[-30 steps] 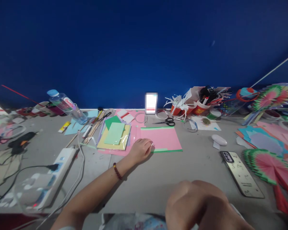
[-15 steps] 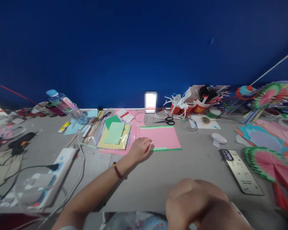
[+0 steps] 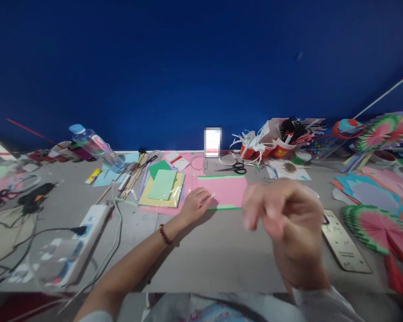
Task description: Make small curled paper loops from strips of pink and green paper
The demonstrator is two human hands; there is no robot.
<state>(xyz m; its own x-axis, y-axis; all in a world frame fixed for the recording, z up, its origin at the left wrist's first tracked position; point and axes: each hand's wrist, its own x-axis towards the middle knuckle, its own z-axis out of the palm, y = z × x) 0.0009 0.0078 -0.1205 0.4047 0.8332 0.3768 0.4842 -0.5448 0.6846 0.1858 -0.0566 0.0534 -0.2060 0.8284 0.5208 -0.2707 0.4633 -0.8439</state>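
My left hand (image 3: 197, 205) rests over the left end of a pink paper sheet (image 3: 226, 190) with green strips along its long edges. Its fingers are closed on a small white piece (image 3: 213, 195), too small to name. My right hand (image 3: 284, 212) is raised close to the camera, to the right of the pink sheet. Motion smears its curled fingers, and I cannot see whether they hold anything. Left of the sheet lies a clear packet of yellow paper (image 3: 179, 197) with a light green paper (image 3: 161, 184) on top.
Black scissors (image 3: 237, 168) lie behind the pink sheet. A water bottle (image 3: 99, 147) leans at the back left, and a power strip (image 3: 83, 241) with cables lies in front of it. On the right are a phone (image 3: 347, 246), a pink-and-green paper fan (image 3: 378, 228) and red paper cups (image 3: 282, 148).
My right hand has risen from the table's front edge, forward and up. The left hand stays on the pink sheet; its white piece shows more clearly now. The view has shifted slightly.
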